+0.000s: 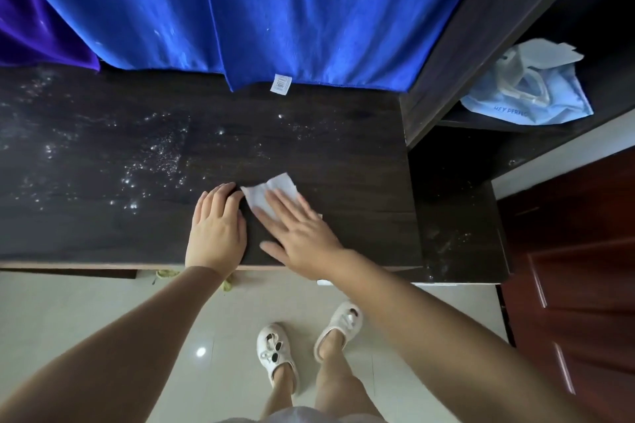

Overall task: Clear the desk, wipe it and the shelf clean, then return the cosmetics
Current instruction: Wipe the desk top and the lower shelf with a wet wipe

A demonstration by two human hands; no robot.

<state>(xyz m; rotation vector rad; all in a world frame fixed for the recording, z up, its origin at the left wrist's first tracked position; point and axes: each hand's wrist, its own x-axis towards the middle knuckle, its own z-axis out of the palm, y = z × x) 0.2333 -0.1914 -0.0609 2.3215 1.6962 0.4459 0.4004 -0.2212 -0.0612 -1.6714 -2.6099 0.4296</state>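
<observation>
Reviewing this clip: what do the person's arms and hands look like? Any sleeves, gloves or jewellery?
Both arms are bare from the bottom edge of the picture to the fingertips: no sleeves show. The left hand and the right hand wear no gloves, and no rings, watch or bracelets show. Nails look short and unpainted.

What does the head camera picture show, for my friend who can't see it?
A person's right hand presses a white wipe flat on a dark wooden desk, while the left hand rests flat beside it. Wet droplets glisten on the desk's left part, a blue cloth hangs behind, and a light blue bag lies on the shelf at right.
</observation>
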